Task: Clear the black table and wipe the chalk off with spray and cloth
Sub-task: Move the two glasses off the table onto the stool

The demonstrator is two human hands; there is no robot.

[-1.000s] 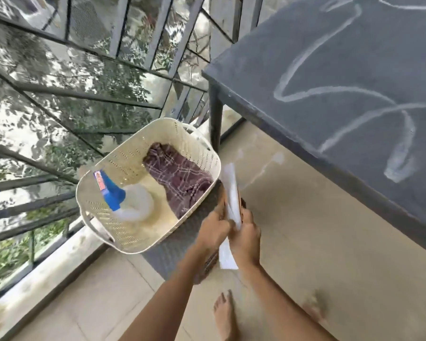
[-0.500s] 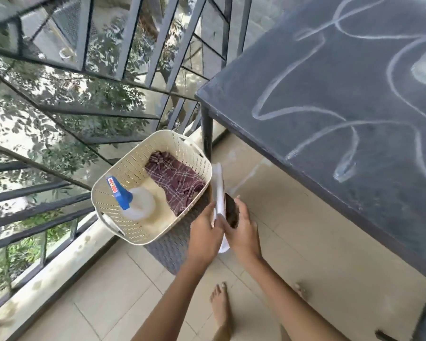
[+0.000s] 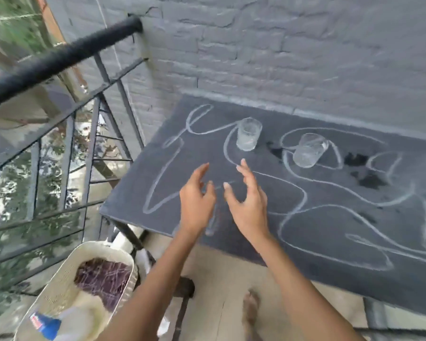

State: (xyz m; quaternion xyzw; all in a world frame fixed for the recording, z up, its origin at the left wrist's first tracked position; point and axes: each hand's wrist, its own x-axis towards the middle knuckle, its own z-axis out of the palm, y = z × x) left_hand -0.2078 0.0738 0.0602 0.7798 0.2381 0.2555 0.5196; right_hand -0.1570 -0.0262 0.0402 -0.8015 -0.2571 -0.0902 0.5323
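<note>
grey brick wall (image 3: 305, 45) behind. black table (image 3: 330, 230) stands against it, top covered in looping chalk lines (image 3: 158, 185), a few dark wet patches near the far side. black railing (image 3: 59, 57) to the left. cream basket (image 3: 59, 286) on the floor below the table's left corner; maroon checked cloth (image 3: 103, 276) and blue-headed spray bottle (image 3: 47, 326) lie inside. left hand (image 3: 197, 203) and right hand (image 3: 249, 205) over the tabletop, fingers spread loose, holding nothing. two clear glasses on the table beyond the hands: one upright (image 3: 248, 134), one leaning (image 3: 309, 150).
</note>
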